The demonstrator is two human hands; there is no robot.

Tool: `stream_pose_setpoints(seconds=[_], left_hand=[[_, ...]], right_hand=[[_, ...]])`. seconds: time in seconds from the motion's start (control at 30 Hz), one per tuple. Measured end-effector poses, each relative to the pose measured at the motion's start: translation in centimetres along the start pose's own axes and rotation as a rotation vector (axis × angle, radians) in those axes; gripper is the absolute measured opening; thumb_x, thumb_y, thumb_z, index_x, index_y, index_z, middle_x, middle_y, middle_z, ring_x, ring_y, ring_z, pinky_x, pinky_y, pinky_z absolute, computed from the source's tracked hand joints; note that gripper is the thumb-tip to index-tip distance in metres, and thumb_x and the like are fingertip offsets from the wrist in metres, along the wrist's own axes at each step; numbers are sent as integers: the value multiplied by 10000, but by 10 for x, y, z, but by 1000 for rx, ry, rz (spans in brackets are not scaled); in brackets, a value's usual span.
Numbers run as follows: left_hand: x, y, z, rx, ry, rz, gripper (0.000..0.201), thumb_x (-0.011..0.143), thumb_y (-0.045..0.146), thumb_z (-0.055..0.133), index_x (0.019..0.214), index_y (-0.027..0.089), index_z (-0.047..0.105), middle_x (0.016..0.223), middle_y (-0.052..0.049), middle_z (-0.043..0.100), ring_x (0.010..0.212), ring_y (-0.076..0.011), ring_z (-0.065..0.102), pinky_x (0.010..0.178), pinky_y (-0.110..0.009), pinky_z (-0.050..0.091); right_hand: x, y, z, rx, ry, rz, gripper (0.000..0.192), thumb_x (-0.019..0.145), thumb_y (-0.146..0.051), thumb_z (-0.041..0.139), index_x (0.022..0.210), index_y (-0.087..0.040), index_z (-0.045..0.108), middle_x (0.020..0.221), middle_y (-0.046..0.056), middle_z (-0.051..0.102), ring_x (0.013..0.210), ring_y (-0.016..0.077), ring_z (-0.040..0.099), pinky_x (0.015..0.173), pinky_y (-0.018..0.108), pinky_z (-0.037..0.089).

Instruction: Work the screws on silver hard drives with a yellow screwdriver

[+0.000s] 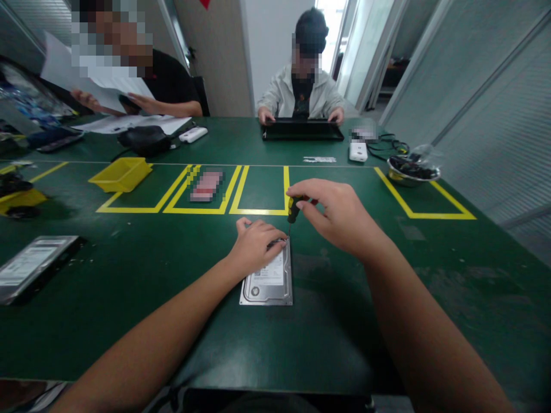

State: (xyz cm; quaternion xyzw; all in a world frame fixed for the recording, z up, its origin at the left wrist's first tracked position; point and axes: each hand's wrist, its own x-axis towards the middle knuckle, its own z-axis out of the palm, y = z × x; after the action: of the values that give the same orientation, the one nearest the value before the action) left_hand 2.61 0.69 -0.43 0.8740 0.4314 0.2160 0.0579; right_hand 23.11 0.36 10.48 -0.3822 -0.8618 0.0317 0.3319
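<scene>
At the near middle of the green table (387, 321), in the head view, a hard drive (269, 281) lies flat, label up. The left hand (255, 244) presses on its far end, fingers spread over the top and closed on nothing. The right hand (340, 215), at two o'clock from the drive, pinches a small screwdriver (293, 211) by its dark handle, the thin shaft slanting down to the drive's far right corner. The drive looks like a rigid, dense metal slab with a smooth, slightly slippery lid; I judge it best held by its side edges or pinned flat. At nine o'clock lies a second drive (34, 265); at eleven, a yellow tray (120, 174); at two, a metal bowl (412, 169).
</scene>
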Motion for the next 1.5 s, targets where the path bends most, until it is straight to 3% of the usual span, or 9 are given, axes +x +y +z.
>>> stream_pose_setpoints(seconds=[0.3, 0.63, 0.93, 1.1, 1.5], left_hand=[[0, -1, -2, 7, -8, 9, 201, 952, 370, 529, 1011, 312, 712, 997, 11, 745, 961, -236, 594, 877, -468, 201], [-1, 1, -4, -2, 14, -23, 220, 929, 389, 535, 1019, 269, 696, 991, -20, 747, 941, -242, 593, 880, -456, 225], [-1, 1, -6, 9, 8, -19, 221, 933, 386, 525, 1015, 267, 692, 987, -24, 742, 943, -245, 589, 849, -436, 237], [-1, 0, -6, 9, 1, -24, 206, 930, 383, 540, 1013, 268, 690, 991, -10, 739, 941, -234, 590, 843, -429, 230], [-1, -1, -5, 1, -2, -4, 210, 952, 374, 520, 1018, 292, 702, 1015, -6, 738, 956, -229, 584, 849, -438, 217]], right_hand=[[5, -9, -1, -34, 41, 35, 128, 883, -177, 608, 908, -167, 733, 903, 64, 668, 864, 182, 625, 785, 305, 475], [15, -10, -6, 2, -51, -7, 219, 858, -93, 546, 974, -173, 713, 1023, 60, 731, 985, 202, 649, 897, 324, 464], [17, -8, -3, -11, -23, 42, 72, 846, -160, 604, 869, -184, 668, 868, 41, 649, 826, 179, 596, 759, 304, 458], [17, -3, -6, 4, -42, 53, 181, 842, -132, 589, 983, -183, 691, 995, 59, 708, 897, 194, 638, 832, 327, 484], [15, 2, -12, 74, -85, -9, 349, 794, -29, 498, 1011, -189, 720, 1080, 51, 732, 1029, 191, 661, 946, 334, 489]])
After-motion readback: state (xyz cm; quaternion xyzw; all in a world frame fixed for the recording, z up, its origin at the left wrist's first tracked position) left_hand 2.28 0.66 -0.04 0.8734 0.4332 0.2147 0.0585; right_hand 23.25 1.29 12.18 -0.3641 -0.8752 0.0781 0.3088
